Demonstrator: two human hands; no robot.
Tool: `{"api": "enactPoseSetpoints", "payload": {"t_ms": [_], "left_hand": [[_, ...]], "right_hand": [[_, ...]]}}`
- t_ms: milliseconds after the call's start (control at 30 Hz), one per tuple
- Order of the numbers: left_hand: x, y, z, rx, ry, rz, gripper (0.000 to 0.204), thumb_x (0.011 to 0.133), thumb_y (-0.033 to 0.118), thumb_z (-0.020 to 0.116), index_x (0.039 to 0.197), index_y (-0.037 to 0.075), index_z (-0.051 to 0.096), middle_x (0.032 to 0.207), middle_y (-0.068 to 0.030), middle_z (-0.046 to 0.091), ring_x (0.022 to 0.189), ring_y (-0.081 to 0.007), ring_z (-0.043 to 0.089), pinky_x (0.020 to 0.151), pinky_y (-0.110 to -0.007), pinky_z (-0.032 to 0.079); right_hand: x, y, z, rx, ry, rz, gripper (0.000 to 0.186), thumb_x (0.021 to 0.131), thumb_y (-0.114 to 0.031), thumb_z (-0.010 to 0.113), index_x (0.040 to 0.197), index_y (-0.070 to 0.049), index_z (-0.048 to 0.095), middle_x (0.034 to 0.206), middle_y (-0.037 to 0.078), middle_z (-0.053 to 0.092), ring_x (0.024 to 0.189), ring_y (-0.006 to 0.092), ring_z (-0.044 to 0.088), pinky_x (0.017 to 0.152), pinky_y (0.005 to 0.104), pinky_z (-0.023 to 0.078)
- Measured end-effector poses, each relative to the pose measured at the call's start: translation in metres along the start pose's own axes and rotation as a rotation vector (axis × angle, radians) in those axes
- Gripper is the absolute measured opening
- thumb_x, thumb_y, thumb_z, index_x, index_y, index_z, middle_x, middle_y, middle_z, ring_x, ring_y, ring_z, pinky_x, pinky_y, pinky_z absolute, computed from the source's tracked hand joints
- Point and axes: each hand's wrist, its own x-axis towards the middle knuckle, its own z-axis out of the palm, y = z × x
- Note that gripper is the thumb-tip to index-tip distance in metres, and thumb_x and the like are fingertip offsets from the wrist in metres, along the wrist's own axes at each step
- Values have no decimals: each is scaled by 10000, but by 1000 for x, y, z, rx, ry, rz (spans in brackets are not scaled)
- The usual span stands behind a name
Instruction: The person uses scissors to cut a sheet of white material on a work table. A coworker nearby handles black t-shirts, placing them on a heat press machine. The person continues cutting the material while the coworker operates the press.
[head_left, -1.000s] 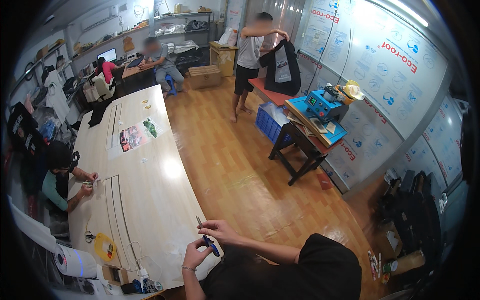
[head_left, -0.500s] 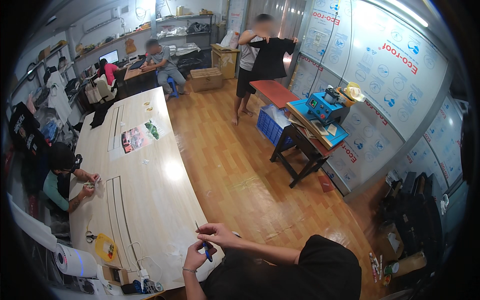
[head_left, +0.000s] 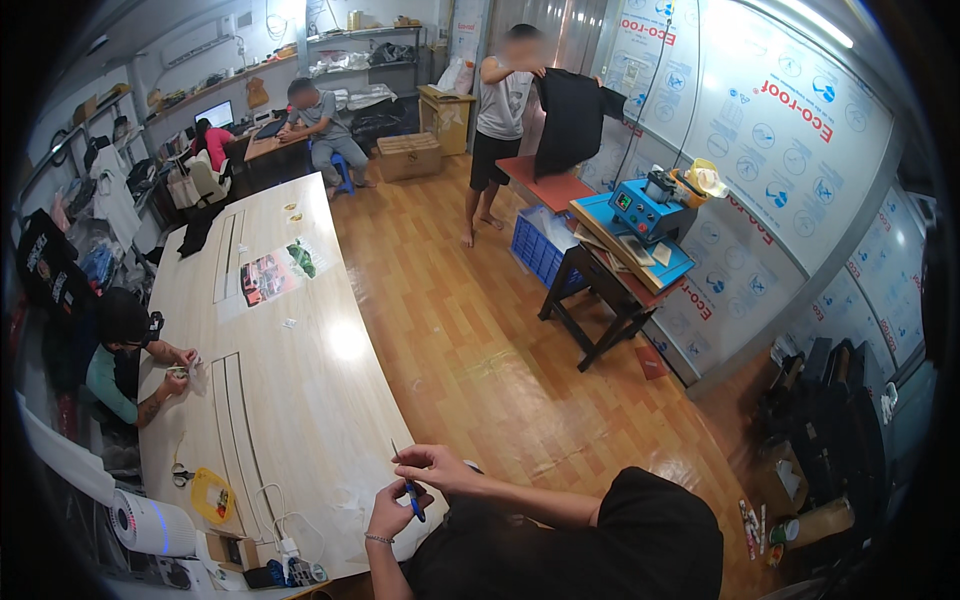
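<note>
A person holds blue-handled scissors (head_left: 414,500) beside the edge of a pale wooden desk (head_left: 350,420), the left hand's (head_left: 393,512) grip closed about the handle, seemingly to steady the blade pointing away from the body. The right hand's (head_left: 437,468) fingers curl in by the blade; whether they pinch it cannot be told. Farther left, a yellow basket (head_left: 203,474), white plug (head_left: 287,547) and dark scissors (head_left: 181,476) could hamper a sideways reach; a co-worker's hands (head_left: 186,356) meet beyond.
</note>
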Motion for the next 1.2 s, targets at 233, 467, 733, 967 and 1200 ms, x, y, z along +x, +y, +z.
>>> {"api": "enactPoseSetpoints", "payload": {"t_ms": [233, 467, 733, 967, 1200], "left_hand": [[1, 1, 1, 21, 7, -1, 261, 862, 204, 910, 998, 21, 784, 951, -40, 779, 1002, -176, 713, 980, -396, 559], [4, -11, 0, 20, 26, 31, 358, 847, 283, 946, 1002, 2, 786, 926, -54, 789, 905, -146, 706, 920, -358, 568], [4, -11, 1, 33, 32, 31, 370, 841, 298, 945, 999, 3, 788, 929, -63, 795, 919, -155, 717, 927, -363, 571], [6, -17, 0, 47, 35, 24, 394, 840, 330, 943, 1015, 12, 786, 951, -74, 797, 939, -162, 714, 976, -393, 555], [4, -8, -2, 105, 26, -9, 457, 851, 390, 925, 1079, 17, 791, 1033, -108, 807, 1017, -221, 740, 1011, -421, 548]], "right_hand": [[1, 5, -1, 9, -1, 5, 343, 1058, -212, 762, 1312, 11, 707, 1125, 66, 780, 1032, 108, 711, 930, 304, 581], [2, 7, -2, 16, -2, 16, 328, 1063, -196, 752, 1313, 10, 703, 1106, 59, 774, 1018, 106, 711, 919, 301, 583], [2, 9, -2, 26, -2, 14, 319, 1064, -189, 750, 1306, 14, 702, 1099, 59, 771, 1006, 106, 711, 910, 300, 585], [3, 12, -4, 10, 9, 5, 319, 1055, -183, 762, 1292, 23, 707, 1104, 66, 775, 1006, 112, 712, 909, 305, 588], [8, 21, -6, -31, 39, 18, 300, 1025, -159, 792, 1254, 27, 741, 1127, 100, 794, 1072, 154, 736, 960, 328, 595]]}}
